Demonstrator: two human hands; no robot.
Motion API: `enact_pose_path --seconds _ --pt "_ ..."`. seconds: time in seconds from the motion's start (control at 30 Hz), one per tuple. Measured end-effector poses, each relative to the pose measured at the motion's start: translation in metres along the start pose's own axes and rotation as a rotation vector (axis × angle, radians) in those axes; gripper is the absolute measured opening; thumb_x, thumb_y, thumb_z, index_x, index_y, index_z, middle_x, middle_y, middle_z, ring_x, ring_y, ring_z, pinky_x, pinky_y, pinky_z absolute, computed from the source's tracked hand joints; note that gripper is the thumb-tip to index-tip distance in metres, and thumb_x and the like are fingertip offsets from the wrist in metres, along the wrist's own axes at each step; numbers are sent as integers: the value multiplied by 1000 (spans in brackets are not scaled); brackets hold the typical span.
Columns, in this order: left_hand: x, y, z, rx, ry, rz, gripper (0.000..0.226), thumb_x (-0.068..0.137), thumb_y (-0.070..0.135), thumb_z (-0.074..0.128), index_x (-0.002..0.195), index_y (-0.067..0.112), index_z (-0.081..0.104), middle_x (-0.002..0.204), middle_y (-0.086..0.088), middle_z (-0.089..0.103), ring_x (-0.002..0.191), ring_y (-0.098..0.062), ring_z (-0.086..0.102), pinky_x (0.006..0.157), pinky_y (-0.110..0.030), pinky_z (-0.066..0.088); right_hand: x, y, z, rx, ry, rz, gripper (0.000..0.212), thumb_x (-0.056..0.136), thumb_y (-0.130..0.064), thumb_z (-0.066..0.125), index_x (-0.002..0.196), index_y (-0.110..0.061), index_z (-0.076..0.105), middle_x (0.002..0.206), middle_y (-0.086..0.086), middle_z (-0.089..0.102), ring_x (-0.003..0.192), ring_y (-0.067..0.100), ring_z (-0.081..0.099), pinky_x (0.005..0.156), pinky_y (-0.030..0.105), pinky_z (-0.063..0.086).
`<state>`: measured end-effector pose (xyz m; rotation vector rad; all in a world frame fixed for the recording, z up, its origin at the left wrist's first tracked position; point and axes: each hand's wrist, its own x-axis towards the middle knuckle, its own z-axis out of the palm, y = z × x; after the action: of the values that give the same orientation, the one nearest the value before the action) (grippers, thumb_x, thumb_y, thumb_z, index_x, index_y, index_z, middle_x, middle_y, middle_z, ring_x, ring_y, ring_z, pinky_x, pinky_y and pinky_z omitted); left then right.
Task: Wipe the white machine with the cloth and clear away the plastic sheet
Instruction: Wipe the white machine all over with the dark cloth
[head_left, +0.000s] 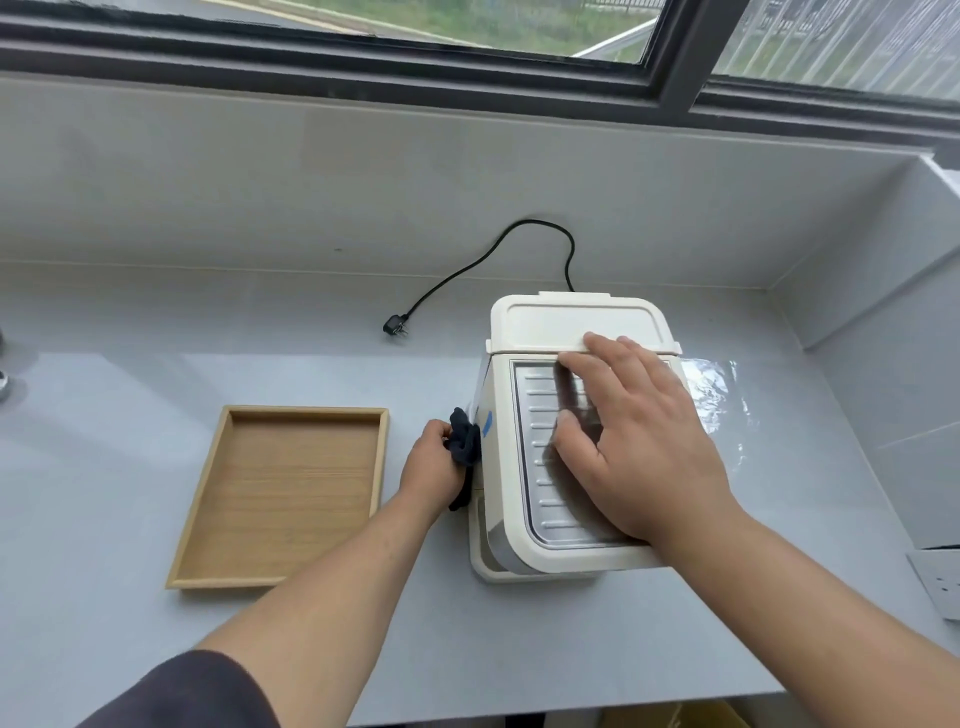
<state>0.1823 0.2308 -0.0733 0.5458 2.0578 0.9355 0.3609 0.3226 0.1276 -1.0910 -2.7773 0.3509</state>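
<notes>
The white machine (524, 499) stands on the grey counter right of centre, with a ribbed metal plate on top. My right hand (639, 441) lies flat on that plate, fingers spread and reaching to the lid's front edge. My left hand (431, 462) grips a dark crumpled cloth (465, 447) and holds it against the machine's left side. A clear, crinkled plastic sheet (719, 400) lies on the counter just right of the machine, partly hidden behind my right hand.
An empty wooden tray (208, 499) sits left of the machine. The machine's black cord and plug (396, 326) trail across the counter toward the back wall. A white socket plate (940, 587) lies at the right edge. The counter's front edge runs below my arms.
</notes>
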Motion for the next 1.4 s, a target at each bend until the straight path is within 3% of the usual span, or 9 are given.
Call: enact_pose_path --seconds 0.17,0.5,0.7,0.8,0.87,1.0,1.1,1.23,1.4 --pt "-46 -20 17 -40 56 -58 8 96 20 54 95 27 51 99 -1 68 85 -22 64 69 -37 49 -1 0 -1 -8 9 -12 57 93 -48 41 147 -29 49 162 0 42 153 25 27 128 43 19" --pt "-121 -35 58 -116 181 -218 7 89 17 53 94 21 50 92 -21 71 72 -45 71 46 -33 49 -6 3 -1 44 29 -41 58 96 -43 46 151 -24 47 162 4 43 153 29 29 127 45 20" --pt "-152 -22 78 -243 169 -355 10 90 12 59 92 8 50 86 -15 63 74 -30 59 63 -34 42 -25 10 -10 176 339 -158 42 91 -18 64 132 -10 67 131 10 67 128 30 55 113 40 39" --pt "-161 -13 93 -384 13 -377 20 93 10 60 101 -8 54 83 -35 68 79 -46 69 71 -43 52 -51 26 -8 215 479 -195 36 90 -13 64 125 -9 69 123 10 69 120 32 58 107 43 44" --pt "-161 -3 104 -458 -132 -365 25 95 10 55 102 -14 57 80 -46 66 88 -44 75 83 -46 58 -76 46 0 260 547 -171 35 90 -12 63 124 -8 68 122 9 67 118 31 58 109 41 43" --pt "-153 9 123 -463 -227 -399 30 100 16 57 105 -12 64 88 -32 76 98 -40 75 100 -50 56 -131 83 29 398 625 6 33 91 -13 62 123 -8 59 120 -1 59 115 10 53 104 29 44" --pt "-147 11 136 -451 -230 -447 29 97 21 62 117 1 66 105 -31 75 110 -42 69 109 -59 48 -161 94 65 490 401 285 35 92 -34 54 126 -31 49 117 -23 46 106 -6 52 89 12 46" --pt "-143 15 151 -496 -263 -462 21 100 16 61 118 7 66 104 -18 79 103 -34 74 93 -48 59 -178 103 122 501 -191 468 53 92 -43 57 140 -48 35 136 -17 43 96 4 63 78 22 51" --pt "-148 27 163 -417 -272 -417 12 100 12 60 109 10 67 91 -10 82 96 -30 76 75 -39 61 -166 104 157 664 -290 596 46 87 -28 57 130 -38 43 120 -4 54 94 16 65 78 34 57"
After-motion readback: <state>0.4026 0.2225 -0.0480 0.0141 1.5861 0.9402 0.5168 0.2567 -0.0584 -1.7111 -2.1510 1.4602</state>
